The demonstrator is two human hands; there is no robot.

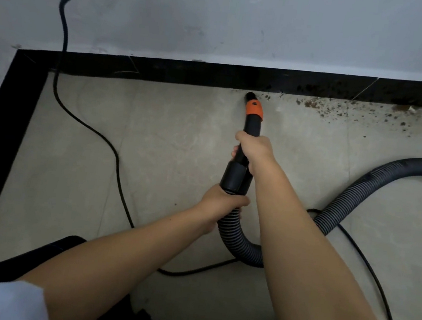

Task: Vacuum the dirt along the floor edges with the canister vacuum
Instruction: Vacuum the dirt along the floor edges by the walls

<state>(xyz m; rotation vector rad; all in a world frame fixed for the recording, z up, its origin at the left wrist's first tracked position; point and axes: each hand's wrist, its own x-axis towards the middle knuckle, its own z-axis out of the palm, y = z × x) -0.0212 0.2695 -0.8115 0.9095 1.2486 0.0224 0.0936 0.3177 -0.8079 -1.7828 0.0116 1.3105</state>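
Gripping one ribbed grey vacuum hose [238, 238] just under its black cuff, the left hand [222, 203] had fingers curled round it. Further up, the right hand [254, 151] wrapped the single black wand with an orange collar [252, 120], nozzle tip near the black skirting [188, 73]. Scattered brown dirt [316, 104] lay rightward; canister out of frame, fingertips mostly hidden.

both hands [229, 177] curled, arms apparently outstretched
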